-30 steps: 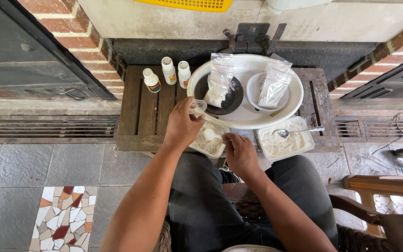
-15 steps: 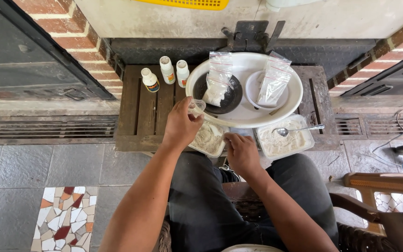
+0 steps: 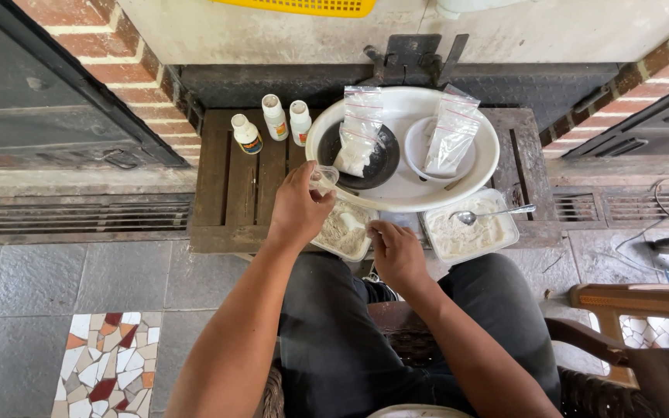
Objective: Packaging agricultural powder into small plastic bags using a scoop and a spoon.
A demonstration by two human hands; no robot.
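My left hand (image 3: 297, 209) holds a small clear plastic bag (image 3: 324, 178) by its mouth, just above the left clear container (image 3: 344, 231) of white powder. My right hand (image 3: 396, 255) is closed over that container's near right corner; a small white scoop (image 3: 351, 221) lies in the powder beside it, and whether the fingers grip it is hidden. A second container of white powder (image 3: 470, 230) with a metal spoon (image 3: 497, 212) sits to the right. Behind both is a large white basin (image 3: 404, 190) holding a black dish (image 3: 359, 155), a white bowl (image 3: 439, 151) and two filled zip bags.
Three small white bottles (image 3: 272, 122) stand on the dark wooden crate (image 3: 234, 193) left of the basin. Brick wall and metal doors rise behind, a floor grate runs to the left, a wooden chair arm (image 3: 636, 298) is at right, cables lie far right.
My left hand with the bag has shifted slightly toward the left container. My right hand has moved a little forward onto the container's corner.
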